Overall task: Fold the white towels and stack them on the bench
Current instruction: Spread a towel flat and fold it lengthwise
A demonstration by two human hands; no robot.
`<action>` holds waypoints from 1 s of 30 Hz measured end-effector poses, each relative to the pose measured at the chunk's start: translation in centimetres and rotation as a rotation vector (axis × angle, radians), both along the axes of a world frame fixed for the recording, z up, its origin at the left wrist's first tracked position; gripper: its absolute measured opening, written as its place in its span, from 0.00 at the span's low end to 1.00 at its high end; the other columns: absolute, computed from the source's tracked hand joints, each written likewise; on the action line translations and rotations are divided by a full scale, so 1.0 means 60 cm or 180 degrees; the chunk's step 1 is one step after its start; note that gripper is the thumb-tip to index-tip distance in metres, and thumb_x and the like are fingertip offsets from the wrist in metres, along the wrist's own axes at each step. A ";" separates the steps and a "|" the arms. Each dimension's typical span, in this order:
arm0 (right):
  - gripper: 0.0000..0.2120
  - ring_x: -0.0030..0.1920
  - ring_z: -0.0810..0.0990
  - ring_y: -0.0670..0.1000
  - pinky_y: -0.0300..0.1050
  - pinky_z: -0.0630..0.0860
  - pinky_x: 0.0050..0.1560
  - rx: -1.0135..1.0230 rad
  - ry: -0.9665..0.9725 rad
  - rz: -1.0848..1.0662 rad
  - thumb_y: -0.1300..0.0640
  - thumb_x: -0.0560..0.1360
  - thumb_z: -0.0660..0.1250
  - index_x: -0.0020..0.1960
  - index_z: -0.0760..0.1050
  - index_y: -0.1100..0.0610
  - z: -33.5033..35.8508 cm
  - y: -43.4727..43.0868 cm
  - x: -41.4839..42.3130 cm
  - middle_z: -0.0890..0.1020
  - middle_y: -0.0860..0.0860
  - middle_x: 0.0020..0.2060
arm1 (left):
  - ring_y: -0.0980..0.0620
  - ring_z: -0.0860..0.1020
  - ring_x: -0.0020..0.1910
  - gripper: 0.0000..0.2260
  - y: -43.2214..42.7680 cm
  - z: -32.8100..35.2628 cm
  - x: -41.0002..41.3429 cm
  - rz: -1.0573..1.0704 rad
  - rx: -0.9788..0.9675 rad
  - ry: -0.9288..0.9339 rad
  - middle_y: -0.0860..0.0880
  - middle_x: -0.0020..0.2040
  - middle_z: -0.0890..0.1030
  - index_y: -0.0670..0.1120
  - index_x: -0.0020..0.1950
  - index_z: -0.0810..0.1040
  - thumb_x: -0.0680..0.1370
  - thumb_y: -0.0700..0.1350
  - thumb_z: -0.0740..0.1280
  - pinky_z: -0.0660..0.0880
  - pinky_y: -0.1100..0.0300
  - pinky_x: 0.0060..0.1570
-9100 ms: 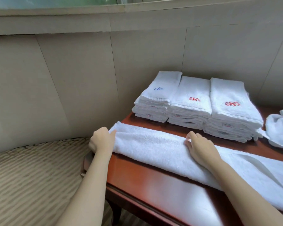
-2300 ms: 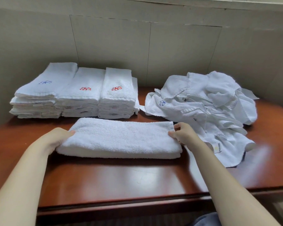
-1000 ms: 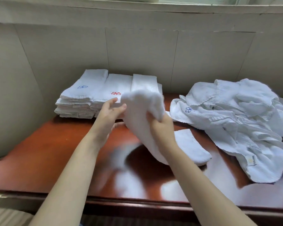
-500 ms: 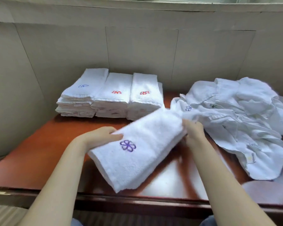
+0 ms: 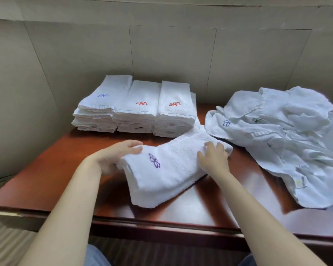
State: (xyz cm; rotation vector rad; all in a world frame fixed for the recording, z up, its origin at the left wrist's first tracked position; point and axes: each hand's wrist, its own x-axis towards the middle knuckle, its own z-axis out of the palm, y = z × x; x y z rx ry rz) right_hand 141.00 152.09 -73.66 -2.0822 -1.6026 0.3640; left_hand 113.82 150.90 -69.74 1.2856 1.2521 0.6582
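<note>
A folded towel (image 5: 167, 173) lies at an angle near the middle of the bench (image 5: 46, 173), one end toward the front edge and the other pointing at the back right, its purple flower mark facing up. The left hand (image 5: 113, 156) sits at its left side, fingers laid along the upper fold and thumb seemingly tucked beneath; it looks like a light hold, though motion blur keeps me from being sure. The right hand (image 5: 214, 158) rests flat on the far end with fingers spread and fairly straight, pressing rather than gripping.

Along the back edge, toward the left corner, three stacks (image 5: 135, 106) stand side by side and touching, each several towels deep: one topped with a blue mark, two with red. That much looks finished. This towel appears fully folded too, so I'd judge it only needs lifting onto a stack.

What remains is the pile (image 5: 288, 135) of loose towels heaped on the right side of the bench, its near edge just beside the folded towel's far end. It holds several pieces, though I can't count them, so a good share of the work seems left.
</note>
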 end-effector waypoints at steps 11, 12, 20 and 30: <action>0.21 0.76 0.44 0.58 0.64 0.43 0.72 0.0446 -0.0846 0.1749 0.47 0.78 0.59 0.69 0.66 0.48 -0.002 -0.050 -0.109 0.55 0.52 0.76 | 0.50 0.79 0.42 0.10 0.008 -0.018 -0.044 0.1089 -0.0364 0.0207 0.46 0.47 0.80 0.46 0.55 0.76 0.75 0.44 0.70 0.75 0.58 0.39; 0.20 0.77 0.44 0.55 0.62 0.42 0.72 0.0404 -0.0852 0.2318 0.47 0.78 0.59 0.69 0.65 0.48 -0.004 -0.064 -0.127 0.56 0.51 0.75 | 0.51 0.79 0.44 0.09 0.001 -0.017 -0.047 0.0743 -0.0434 0.0510 0.47 0.48 0.81 0.48 0.54 0.76 0.74 0.43 0.70 0.75 0.59 0.40; 0.27 0.75 0.57 0.52 0.46 0.48 0.72 0.0704 -0.0989 0.3369 0.41 0.75 0.65 0.71 0.66 0.48 -0.019 -0.091 -0.176 0.67 0.48 0.71 | 0.55 0.78 0.45 0.09 -0.015 -0.023 -0.058 0.0568 -0.0133 0.0890 0.50 0.49 0.81 0.48 0.55 0.77 0.76 0.45 0.69 0.74 0.62 0.40; 0.18 0.49 0.83 0.56 0.50 0.79 0.52 0.2255 -0.1174 0.3449 0.46 0.75 0.61 0.56 0.82 0.54 -0.027 -0.110 -0.180 0.84 0.52 0.49 | 0.60 0.75 0.27 0.11 -0.015 -0.025 -0.068 0.0668 -0.0291 0.0381 0.50 0.39 0.79 0.42 0.59 0.76 0.80 0.47 0.65 0.73 0.63 0.39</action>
